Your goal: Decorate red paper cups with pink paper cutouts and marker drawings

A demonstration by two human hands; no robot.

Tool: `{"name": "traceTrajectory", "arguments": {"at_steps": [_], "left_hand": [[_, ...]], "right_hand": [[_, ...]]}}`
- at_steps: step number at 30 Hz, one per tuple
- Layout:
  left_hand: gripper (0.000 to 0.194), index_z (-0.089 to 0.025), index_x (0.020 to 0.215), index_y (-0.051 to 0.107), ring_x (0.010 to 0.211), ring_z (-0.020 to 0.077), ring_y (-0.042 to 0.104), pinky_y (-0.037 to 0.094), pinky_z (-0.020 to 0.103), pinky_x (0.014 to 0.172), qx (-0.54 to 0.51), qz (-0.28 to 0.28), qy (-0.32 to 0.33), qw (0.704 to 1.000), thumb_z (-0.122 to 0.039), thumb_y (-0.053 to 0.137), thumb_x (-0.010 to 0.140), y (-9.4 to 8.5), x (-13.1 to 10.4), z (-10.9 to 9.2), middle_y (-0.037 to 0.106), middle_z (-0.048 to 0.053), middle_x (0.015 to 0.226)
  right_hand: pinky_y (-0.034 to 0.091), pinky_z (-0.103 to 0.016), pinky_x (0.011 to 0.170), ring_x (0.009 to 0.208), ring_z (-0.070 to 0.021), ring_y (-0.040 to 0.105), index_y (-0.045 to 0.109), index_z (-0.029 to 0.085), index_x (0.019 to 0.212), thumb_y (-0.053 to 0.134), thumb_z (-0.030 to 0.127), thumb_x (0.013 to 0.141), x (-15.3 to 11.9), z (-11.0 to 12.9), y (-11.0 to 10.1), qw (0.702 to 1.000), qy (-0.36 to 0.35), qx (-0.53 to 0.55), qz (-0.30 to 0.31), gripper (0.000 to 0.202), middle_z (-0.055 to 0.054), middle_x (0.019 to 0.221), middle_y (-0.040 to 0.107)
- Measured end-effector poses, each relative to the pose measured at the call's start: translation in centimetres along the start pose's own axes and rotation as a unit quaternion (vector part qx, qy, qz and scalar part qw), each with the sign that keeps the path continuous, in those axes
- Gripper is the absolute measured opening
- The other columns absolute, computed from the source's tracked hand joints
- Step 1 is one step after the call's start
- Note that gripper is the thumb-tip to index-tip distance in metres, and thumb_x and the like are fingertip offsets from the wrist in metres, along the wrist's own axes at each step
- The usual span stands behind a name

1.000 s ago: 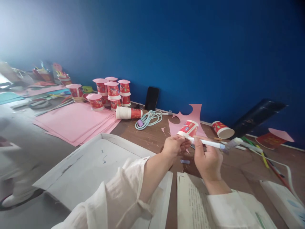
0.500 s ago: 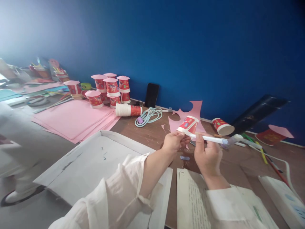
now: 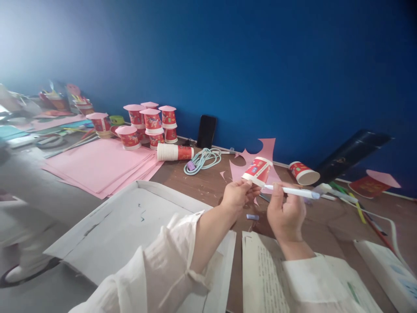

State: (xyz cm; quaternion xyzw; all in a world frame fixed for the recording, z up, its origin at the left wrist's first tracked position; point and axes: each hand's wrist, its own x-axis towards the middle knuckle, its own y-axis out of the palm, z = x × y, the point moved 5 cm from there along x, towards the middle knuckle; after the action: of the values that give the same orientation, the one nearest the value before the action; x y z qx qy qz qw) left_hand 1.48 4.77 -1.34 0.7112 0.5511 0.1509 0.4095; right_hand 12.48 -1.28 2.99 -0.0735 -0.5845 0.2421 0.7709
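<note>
Your left hand pinches the red cup at its white rim, tilted, in front of the cut pink sheet. Your right hand grips the white pen, thumb on top of the barrel, its tip at the near end of that rim; whether it touches, you can't tell from here. The hands are apart, close together across the cup.

For a clean stroke, hold the cup firmly but don't squeeze, since thin paper walls likely dent. Brace your right fingertips against the cup or your left hand, press lightly, and turn the cup towards the tip rather than reaching around. Mind your left fingers: they sit near the tip and could smear wet ink.
</note>
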Motion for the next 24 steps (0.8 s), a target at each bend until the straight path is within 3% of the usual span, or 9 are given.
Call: {"name": "traceTrajectory", "arguments": {"at_steps": [7, 10, 12, 15, 19, 21, 24], "left_hand": [[0.016, -0.007, 0.076, 0.064, 0.067, 0.0118, 0.066, 0.055, 0.027, 0.08, -0.026, -0.012, -0.016, 0.999, -0.008, 0.055, 0.089, 0.0, 0.0, -0.1, 0.066, 0.009, 0.071], [0.015, -0.007, 0.077, 0.063, 0.067, 0.0119, 0.067, 0.055, 0.025, 0.076, -0.04, -0.024, -0.018, 0.999, -0.008, 0.055, 0.088, -0.2, 0.2, -0.2, 0.067, 0.009, 0.072], [0.014, -0.007, 0.08, 0.063, 0.068, 0.0116, 0.067, 0.055, 0.023, 0.072, -0.053, -0.029, -0.016, 0.998, -0.009, 0.054, 0.089, -0.3, 0.4, -0.3, 0.067, 0.009, 0.074], [0.012, -0.007, 0.084, 0.063, 0.072, 0.0122, 0.068, 0.055, 0.021, 0.069, -0.078, -0.011, -0.016, 0.997, -0.011, 0.053, 0.09, -0.1, 0.3, -0.4, 0.068, 0.01, 0.077], [0.013, -0.009, 0.08, 0.062, 0.069, 0.0117, 0.067, 0.055, 0.021, 0.068, -0.08, 0.027, -0.038, 0.996, -0.013, 0.054, 0.089, 0.3, -0.1, -0.5, 0.067, 0.009, 0.075], [0.014, -0.009, 0.077, 0.062, 0.066, 0.0112, 0.066, 0.056, 0.02, 0.067, -0.067, 0.039, -0.049, 0.996, -0.012, 0.054, 0.089, 0.4, -0.3, -0.4, 0.066, 0.008, 0.072], [0.015, -0.008, 0.076, 0.063, 0.066, 0.0118, 0.067, 0.055, 0.021, 0.065, -0.045, 0.045, -0.061, 0.996, -0.012, 0.055, 0.088, 0.4, -0.5, -0.2, 0.065, 0.008, 0.071]], "right_hand": [[0.05, -0.037, 0.074, 0.081, -0.0248, 0.066, 0.065, 0.017, 0.089, 0.048, 0.035, 0.095, 0.1, 0.6, -0.2, 0.999, 0.01, 0.039, 0.02, 0.026, -0.013, 0.086, 0.071], [0.049, -0.034, 0.066, 0.066, -0.0194, 0.063, 0.066, 0.016, 0.098, 0.049, 0.04, 0.095, 0.2, -0.7, -0.5, 0.99, 0.113, 0.079, 0.0, 0.03, -0.01, 0.081, 0.069], [0.046, -0.029, 0.055, 0.053, -0.0145, 0.057, 0.065, 0.016, 0.105, 0.05, 0.043, 0.094, 0.0, -2.2, -0.2, 0.967, 0.217, 0.134, -0.001, 0.033, -0.004, 0.072, 0.066], [0.039, -0.024, 0.041, 0.043, -0.0111, 0.05, 0.065, 0.017, 0.104, 0.057, 0.044, 0.088, -0.7, -3.8, 1.1, 0.897, 0.375, 0.233, 0.031, 0.032, -0.001, 0.066, 0.066], [0.027, -0.016, 0.03, 0.037, -0.0076, 0.042, 0.064, 0.017, 0.096, 0.063, 0.031, 0.082, -2.0, -3.8, 3.1, 0.737, 0.559, 0.373, 0.076, 0.02, 0.0, 0.061, 0.064], [0.023, -0.014, 0.028, 0.036, -0.0058, 0.039, 0.061, 0.017, 0.089, 0.06, 0.024, 0.082, -2.1, -3.3, 3.5, 0.677, 0.596, 0.423, 0.089, 0.01, 0.001, 0.058, 0.06], [0.023, -0.011, 0.027, 0.035, -0.0034, 0.033, 0.052, 0.018, 0.074, 0.061, 0.018, 0.08, -2.1, -3.2, 3.8, 0.636, 0.608, 0.462, 0.108, 0.011, 0.006, 0.052, 0.048]]}}
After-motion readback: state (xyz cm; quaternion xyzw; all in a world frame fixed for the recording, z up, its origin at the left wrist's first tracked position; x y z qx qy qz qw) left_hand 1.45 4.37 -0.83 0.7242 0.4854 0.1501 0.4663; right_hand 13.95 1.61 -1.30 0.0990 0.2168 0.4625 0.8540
